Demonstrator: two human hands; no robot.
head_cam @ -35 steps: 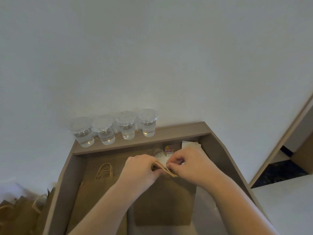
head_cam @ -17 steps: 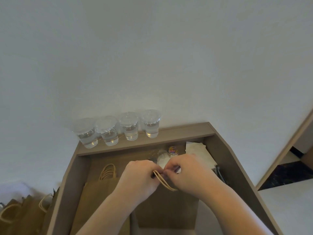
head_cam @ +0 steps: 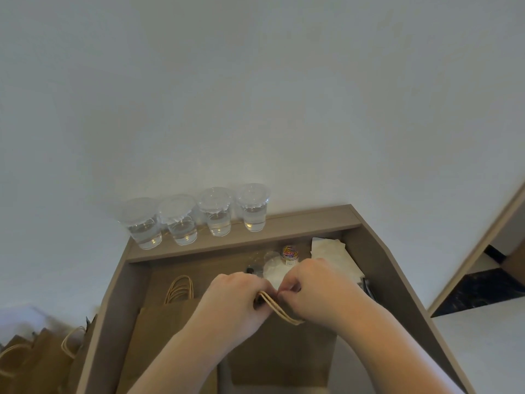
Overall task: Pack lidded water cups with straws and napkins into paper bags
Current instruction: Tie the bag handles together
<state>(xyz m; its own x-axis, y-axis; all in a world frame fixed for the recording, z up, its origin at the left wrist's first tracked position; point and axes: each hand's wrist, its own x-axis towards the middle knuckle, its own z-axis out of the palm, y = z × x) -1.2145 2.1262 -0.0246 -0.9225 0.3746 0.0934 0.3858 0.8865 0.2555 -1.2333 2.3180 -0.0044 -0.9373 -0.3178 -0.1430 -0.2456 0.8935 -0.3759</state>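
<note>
A brown paper bag (head_cam: 281,351) stands in front of me on the desk. My left hand (head_cam: 230,302) and my right hand (head_cam: 318,291) meet at its top, both pinching the bag's twisted paper handles (head_cam: 279,309) and top edge. Several clear lidded cups of water (head_cam: 196,216) stand in a row on the raised back ledge (head_cam: 298,223). White napkins (head_cam: 329,251) lie at the back right of the desk. A flat stack of paper bags (head_cam: 167,317) lies to the left, under my left forearm. No straws can be made out.
A small jar of coloured clips (head_cam: 289,253) and clear loose lids (head_cam: 271,257) sit behind my hands. More paper bags (head_cam: 34,356) stand on the floor at the lower left. The desk has raised side walls (head_cam: 113,308). A dark object (head_cam: 366,285) lies by my right wrist.
The camera has tilted down slightly, so everything sits a little lower in view. My hands stay together at the bag's top, and the handles hang lower between them.
</note>
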